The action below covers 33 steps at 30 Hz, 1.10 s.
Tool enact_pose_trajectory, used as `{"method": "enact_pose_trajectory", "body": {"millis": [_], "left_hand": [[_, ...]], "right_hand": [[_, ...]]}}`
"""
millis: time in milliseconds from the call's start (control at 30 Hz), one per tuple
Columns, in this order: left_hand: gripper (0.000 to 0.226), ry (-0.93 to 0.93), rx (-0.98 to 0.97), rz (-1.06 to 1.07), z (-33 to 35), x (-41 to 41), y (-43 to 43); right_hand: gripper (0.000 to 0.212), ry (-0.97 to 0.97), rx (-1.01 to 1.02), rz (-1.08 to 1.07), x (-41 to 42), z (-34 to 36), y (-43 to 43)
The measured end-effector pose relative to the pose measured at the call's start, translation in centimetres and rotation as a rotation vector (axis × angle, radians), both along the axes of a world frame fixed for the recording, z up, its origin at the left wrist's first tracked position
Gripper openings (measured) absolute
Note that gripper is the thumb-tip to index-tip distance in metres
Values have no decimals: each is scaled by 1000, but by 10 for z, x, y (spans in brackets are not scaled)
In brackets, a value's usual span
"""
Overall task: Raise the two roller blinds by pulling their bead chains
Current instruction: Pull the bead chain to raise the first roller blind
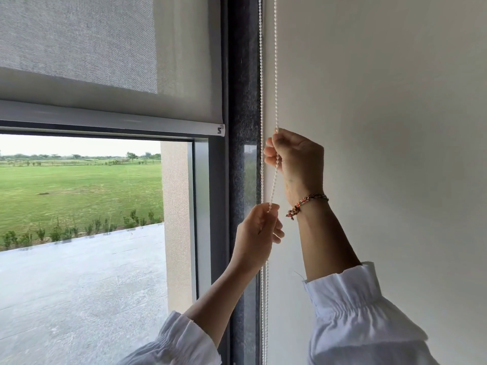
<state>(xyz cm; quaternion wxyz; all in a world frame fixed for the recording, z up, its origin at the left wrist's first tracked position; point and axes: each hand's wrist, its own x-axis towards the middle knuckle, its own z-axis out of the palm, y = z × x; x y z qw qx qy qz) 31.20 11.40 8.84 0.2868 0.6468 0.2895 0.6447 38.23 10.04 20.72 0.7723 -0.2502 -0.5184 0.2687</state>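
Note:
A grey roller blind (79, 48) hangs over the upper part of the window, and its bottom rail (110, 119) sits partway up the glass. White bead chains (275, 61) run down along the dark window frame beside the wall. My right hand (295, 156) is closed on one strand of the chain at mid height. Just below it, my left hand (259, 227) pinches the same strand. A second strand (261, 75) hangs straight behind both hands. I cannot make out a second blind as a separate thing.
A dark window frame (242, 101) stands between the glass and a plain cream wall (382, 101) on the right. Through the glass (79, 206) I see a paved terrace and a green field. White sleeves cover both forearms at the bottom.

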Motion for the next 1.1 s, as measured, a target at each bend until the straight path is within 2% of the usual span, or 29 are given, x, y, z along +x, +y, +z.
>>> {"method": "enact_pose_trajectory", "body": {"millis": [167,367,567,767,933,1100], "left_hand": [[18,41,-55,116,-12,-8,20],[14,202,-24,271,-21,-20,62],[7,140,-22,338,-19,-38,109],[11,123,-34,308,-20,-45,142],[11,117,13,367,-17,-41,146],[12,144,35,328,-21,-44,151]], "right_hand": [[20,-61,-96,-78,-8,-23,32],[25,-117,-153,-163,-22,-43,78],[23,-183,-146,-307,-38,-45,134],[22,-323,-110,-455,-49,-46,161],[21,-554,-78,-795,-54,-45,158],[25,-673,-154,-856,-58,-45,155]]}}
